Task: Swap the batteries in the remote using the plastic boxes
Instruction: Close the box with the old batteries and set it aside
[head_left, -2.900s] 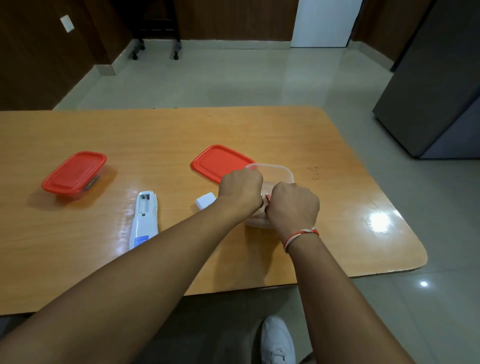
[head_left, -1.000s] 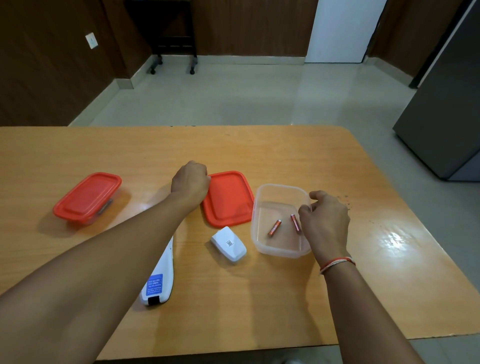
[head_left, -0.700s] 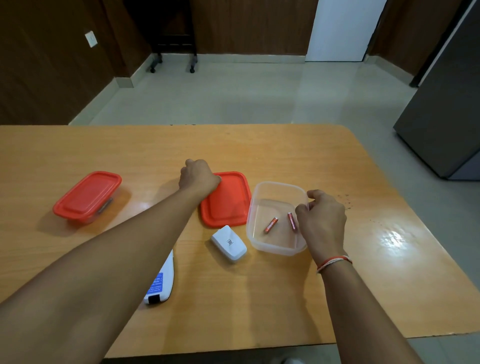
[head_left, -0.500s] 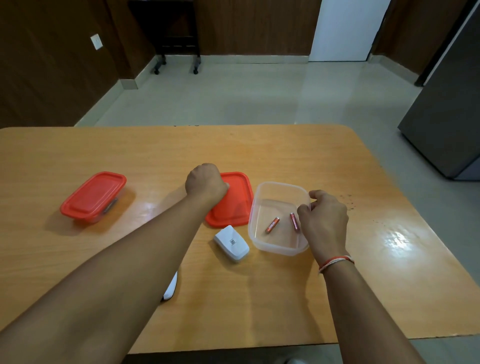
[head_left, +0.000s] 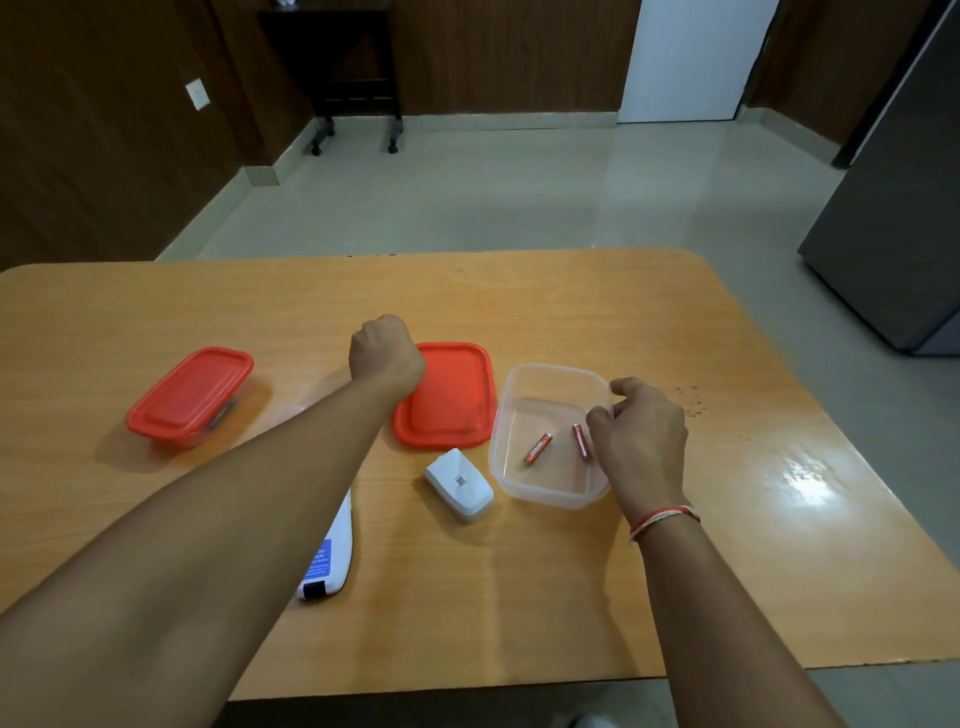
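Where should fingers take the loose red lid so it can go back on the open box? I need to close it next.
Take the loose red lid by its right edge, the side facing the open clear box. It lies flat on the table, so a fingertip probably has to slip under the raised rim, thumb on top. The left hand already rests at its left edge.

The table (head_left: 519, 291) lies bare beyond the lid (head_left: 452, 395) and open box (head_left: 550, 496). Nearer, the left arm (head_left: 249, 499) crosses over the remote (head_left: 332, 561), and the cover (head_left: 460, 483) sits just beside the box. The right hand (head_left: 641, 436) blocks that box's right rim.

Dark wood walls (head_left: 93, 130), pale tiled floor (head_left: 493, 197)
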